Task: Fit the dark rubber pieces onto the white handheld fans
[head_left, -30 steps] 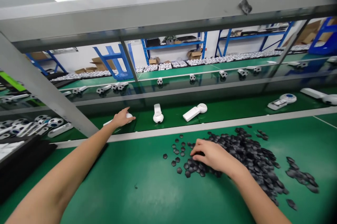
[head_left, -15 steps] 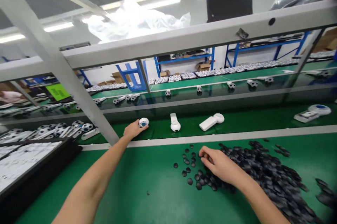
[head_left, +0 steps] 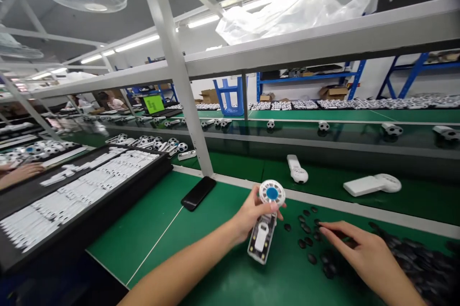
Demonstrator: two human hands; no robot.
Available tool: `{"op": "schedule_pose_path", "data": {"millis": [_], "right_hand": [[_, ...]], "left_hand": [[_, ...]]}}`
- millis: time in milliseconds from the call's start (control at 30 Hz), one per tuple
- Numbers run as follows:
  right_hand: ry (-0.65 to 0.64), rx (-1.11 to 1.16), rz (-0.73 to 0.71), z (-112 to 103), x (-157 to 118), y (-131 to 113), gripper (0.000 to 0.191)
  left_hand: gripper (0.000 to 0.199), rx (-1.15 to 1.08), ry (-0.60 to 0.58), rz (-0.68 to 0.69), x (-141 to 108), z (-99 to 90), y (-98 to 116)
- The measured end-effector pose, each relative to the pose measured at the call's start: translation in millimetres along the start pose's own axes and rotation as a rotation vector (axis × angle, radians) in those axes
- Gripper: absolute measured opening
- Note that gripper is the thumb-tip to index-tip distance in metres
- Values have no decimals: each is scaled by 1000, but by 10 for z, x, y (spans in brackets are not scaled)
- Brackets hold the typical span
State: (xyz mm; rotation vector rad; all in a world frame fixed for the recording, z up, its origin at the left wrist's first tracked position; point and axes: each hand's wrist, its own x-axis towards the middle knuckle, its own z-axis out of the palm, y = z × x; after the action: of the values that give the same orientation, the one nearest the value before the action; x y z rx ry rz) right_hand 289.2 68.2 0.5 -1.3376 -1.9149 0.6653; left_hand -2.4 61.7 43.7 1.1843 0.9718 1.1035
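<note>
My left hand (head_left: 253, 217) is shut on a white device (head_left: 263, 239) with a round, blue-centred head and a clear rectangular body, holding it above the green bench. Its fingers wrap the neck below the head. My right hand (head_left: 359, 248) lies to the right with fingers stretched over black hexagonal pieces (head_left: 305, 236), which are scattered loosely near it and heaped in a pile (head_left: 413, 263) further right. Whether those fingers pinch a piece is hidden.
A black phone (head_left: 198, 193) lies on the bench left of my hands. Further left stands a black tray (head_left: 89, 195) of white parts, with another person's hand (head_left: 19, 174) beyond it. White devices (head_left: 297, 169) sit on the raised shelf behind a metal post (head_left: 179, 71).
My left hand has lifted the device off the raised shelf and brought it towards me over the bench. The view has tilted up and swung, showing more ceiling. My right hand stays by the pieces.
</note>
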Motion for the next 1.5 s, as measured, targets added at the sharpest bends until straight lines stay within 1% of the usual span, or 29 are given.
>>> {"op": "schedule_pose_path", "data": {"millis": [33,67,133,167,233,267,300,367,400,500,600,667,733,800,867,967,1100,1167,1233,1300,1333,1367,1433,1500], "right_hand": [[9,48,37,57,-25,-59,30],[9,107,87,121,-51,-123,31],[-3,230,175,250,-105,-259,35],[-19,279,202,305,-129,-329,37],[-90,343,220,379,-164,-469,40],[-132,363,217,398,-174,-534,40],[-173,378,207,407,-179,-594,39],[-245,378,177,409,-176,-687,34],[-259,365,166,410,-171,-717,31],[-249,328,165,430,-160,-743,28],[-235,296,149,475,-165,-720,26],[-217,260,122,496,-173,-712,23],[-192,227,110,500,-179,-721,19],[-177,185,107,488,-186,-732,17],[-160,111,96,475,-195,-727,19],[-146,-2,35,488,-211,-675,24],[-168,-56,-32,536,-206,-627,23],[-183,-61,-67,514,-181,-641,19],[-234,-58,-127,425,-138,-638,16],[-253,-68,-168,270,-83,-566,23],[-222,-91,-163,178,-53,-498,27],[-155,-134,-134,85,-22,-411,30],[20,-289,-35,-73,36,-210,31],[82,-451,62,-159,81,-31,31]], "left_hand": [[67,-68,-46,-21,-92,12,-32],[71,-117,-61,-41,-157,17,-69],[73,-158,-11,-75,-210,12,-156],[67,-152,39,-89,-208,6,-204],[45,-122,114,-114,-180,-2,-305],[37,-119,118,-128,-166,-2,-355],[34,-118,104,-142,-157,3,-403],[34,-90,63,-165,-165,25,-480],[36,-71,38,-172,-181,41,-503],[45,5,-37,-171,-257,91,-496],[56,207,-88,-148,-326,137,-417],[64,338,-129,-93,-350,163,-376],[69,397,-171,-26,-357,183,-368],[70,428,-192,11,-356,193,-387],[69,449,-193,22,-357,194,-419],[64,447,-201,51,-368,188,-456],[59,438,-190,84,-358,174,-469],[59,412,-202,75,-321,162,-473],[62,336,-187,48,-272,147,-480],[68,236,-141,-16,-229,128,-483],[70,194,-113,-47,-215,118,-480],[69,163,-96,-72,-207,108,-474],[62,139,-95,-88,-205,91,-450],[51,138,-101,-64,-210,78,-417]]}}
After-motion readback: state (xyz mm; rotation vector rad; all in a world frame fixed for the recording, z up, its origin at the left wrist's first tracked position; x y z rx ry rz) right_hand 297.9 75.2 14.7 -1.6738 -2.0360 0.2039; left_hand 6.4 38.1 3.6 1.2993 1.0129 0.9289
